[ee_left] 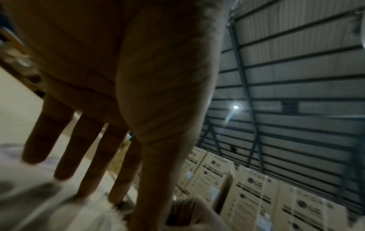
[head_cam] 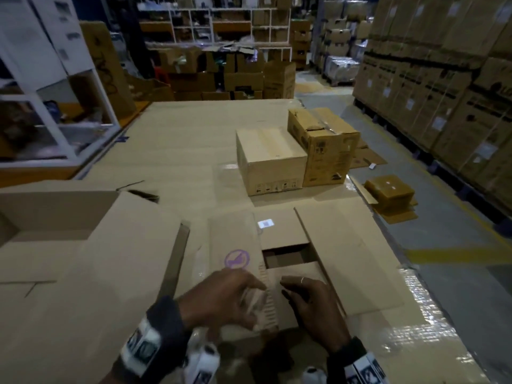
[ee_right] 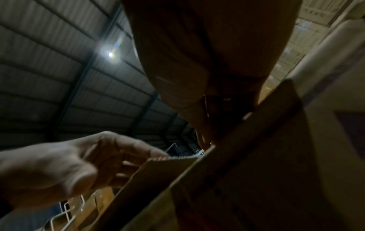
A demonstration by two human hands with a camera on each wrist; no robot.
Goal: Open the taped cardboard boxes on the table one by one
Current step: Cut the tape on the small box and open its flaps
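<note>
An open cardboard box (head_cam: 279, 245) stands right in front of me, its long flaps spread left and right and a dark gap showing inside. My left hand (head_cam: 235, 296) pinches a shiny crumpled strip of clear tape (head_cam: 252, 303) at the corrugated flap edge (ee_right: 173, 158). My right hand (head_cam: 307, 297), a ring on one finger, curls over the near inner flap (head_cam: 299, 273) and grips its edge (ee_right: 256, 118). In the left wrist view the fingers (ee_left: 82, 150) are blurred. Two closed taped boxes (head_cam: 270, 159) (head_cam: 324, 145) stand farther back on the table.
A large open carton (head_cam: 69, 231) fills the left side. The table (head_cam: 180, 139) is covered in cardboard sheets and shiny plastic wrap (head_cam: 424, 314). Flattened cartons (head_cam: 390, 195) lie on the floor to the right, beside stacked pallet boxes (head_cam: 443, 92). Shelving stands at the back.
</note>
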